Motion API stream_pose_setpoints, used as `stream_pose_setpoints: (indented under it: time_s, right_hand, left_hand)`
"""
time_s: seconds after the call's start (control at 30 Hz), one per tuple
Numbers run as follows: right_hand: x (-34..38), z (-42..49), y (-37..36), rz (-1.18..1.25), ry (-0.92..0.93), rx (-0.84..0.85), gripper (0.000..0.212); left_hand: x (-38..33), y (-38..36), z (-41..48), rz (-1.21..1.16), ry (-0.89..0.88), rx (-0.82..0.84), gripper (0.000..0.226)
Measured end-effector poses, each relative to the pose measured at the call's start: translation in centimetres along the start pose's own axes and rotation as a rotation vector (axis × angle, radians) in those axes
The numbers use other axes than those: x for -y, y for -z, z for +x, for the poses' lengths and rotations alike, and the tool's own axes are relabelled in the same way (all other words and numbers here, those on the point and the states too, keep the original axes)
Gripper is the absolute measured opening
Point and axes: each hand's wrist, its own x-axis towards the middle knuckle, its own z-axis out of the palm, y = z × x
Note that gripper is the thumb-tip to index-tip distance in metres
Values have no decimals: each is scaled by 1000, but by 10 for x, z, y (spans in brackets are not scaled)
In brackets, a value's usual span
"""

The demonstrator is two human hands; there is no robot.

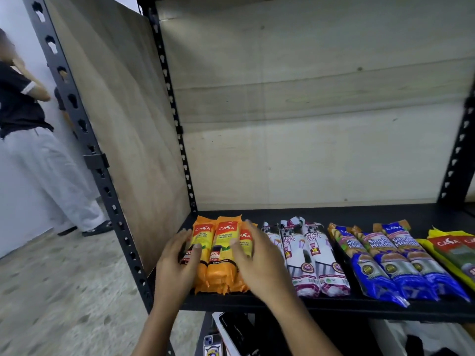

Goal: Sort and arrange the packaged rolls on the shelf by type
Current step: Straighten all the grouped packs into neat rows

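Three orange CASA rolls [221,249] lie side by side at the left end of the black shelf [334,308]. My left hand [177,263] rests against the left side of this group, fingers spread. My right hand [257,258] lies flat over the rightmost orange roll, fingers apart. To the right lie three white drawstring-bag rolls [312,258], then three blue single-handle rolls [393,263], then yellow-green CASA rolls [455,253] at the frame's right edge.
Wooden panels close the shelf's back [308,124] and left side [123,129]. Black metal uprights [102,181] frame the unit. A person in a black top and white trousers [33,150] stands at the left. A phone [212,344] lies on the lower level.
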Motion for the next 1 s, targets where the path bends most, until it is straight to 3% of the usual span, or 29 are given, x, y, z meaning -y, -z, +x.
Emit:
stream_pose_setpoints:
  time_s: [0.1, 0.3, 0.43, 0.6, 1.0]
  right_hand:
    - [-28, -8, 55, -135, -33, -182, 47]
    - [-69, -29, 86, -162, -92, -266, 35]
    - [-86, -36, 90, -189, -100, -205, 42]
    - [-99, -40, 88, -226, -155, -66, 55]
    - [-100, -42, 76, -189, -182, -49, 50]
  left_hand:
    - [-39, -23, -30, -22, -188, -82, 30]
    - [-79, -86, -70, -192, -193, 147, 36]
    - [-74, -108, -75, -171, -202, 227, 39]
    - [-69, -122, -76, -48, -184, 356, 59]
    - [-65, -130, -82, -20, -138, 410, 38]
